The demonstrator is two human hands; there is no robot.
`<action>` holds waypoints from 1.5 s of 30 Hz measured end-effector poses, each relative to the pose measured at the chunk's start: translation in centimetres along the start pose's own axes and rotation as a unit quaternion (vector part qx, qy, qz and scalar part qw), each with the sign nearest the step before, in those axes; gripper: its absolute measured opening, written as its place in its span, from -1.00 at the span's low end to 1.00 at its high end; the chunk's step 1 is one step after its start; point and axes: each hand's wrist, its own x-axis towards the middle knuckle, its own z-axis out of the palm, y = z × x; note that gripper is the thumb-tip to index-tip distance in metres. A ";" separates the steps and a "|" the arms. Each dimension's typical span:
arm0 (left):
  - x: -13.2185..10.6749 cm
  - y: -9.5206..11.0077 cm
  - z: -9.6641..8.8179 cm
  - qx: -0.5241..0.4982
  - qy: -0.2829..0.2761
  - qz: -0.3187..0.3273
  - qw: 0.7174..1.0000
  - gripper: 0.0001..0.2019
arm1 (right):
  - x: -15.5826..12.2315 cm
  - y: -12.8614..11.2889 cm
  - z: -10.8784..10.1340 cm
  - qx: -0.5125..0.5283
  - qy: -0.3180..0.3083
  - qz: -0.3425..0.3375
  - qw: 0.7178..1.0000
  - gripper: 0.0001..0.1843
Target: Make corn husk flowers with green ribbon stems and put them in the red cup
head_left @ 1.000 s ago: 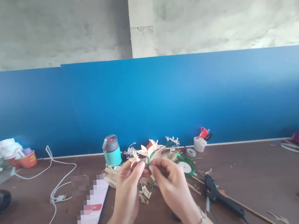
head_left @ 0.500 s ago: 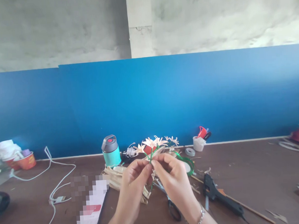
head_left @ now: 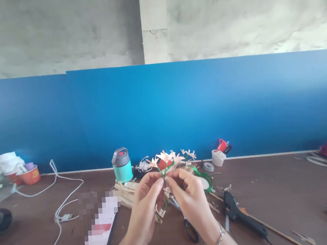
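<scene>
a blue partition (head_left: 195, 105) stands behind a brown table (head_left: 278, 185); the left hand (head_left: 147, 199) and right hand (head_left: 188, 195) are side by side, both pinched narrow, holding pale flowers (head_left: 165, 157) by their green stems (head_left: 165, 171), the blooms upright just above the hands; a black glue gun (head_left: 243, 215) lies to the right, a phone (head_left: 104, 224) to the left; a teal flask (head_left: 122, 171) stands farther back; scissors (head_left: 197, 235) lie partly hidden by the right hand; a tape roll (head_left: 209, 170) rests near the partition.
</scene>
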 end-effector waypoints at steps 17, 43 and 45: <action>-0.1 -0.1 -0.1 -0.026 0.020 0.036 0.999 -0.80 | -0.4 -0.2 0.4 -0.011 -0.024 0.013 1.000 -0.84; 0.1 -1.8 -1.2 0.464 0.094 0.428 0.770 -0.95 | 0.0 0.1 0.2 0.002 0.024 0.023 0.999 -0.85; 0.1 -1.8 -1.0 0.448 0.094 0.409 0.789 -0.94 | 0.0 0.1 0.2 0.004 0.026 0.024 0.999 -0.85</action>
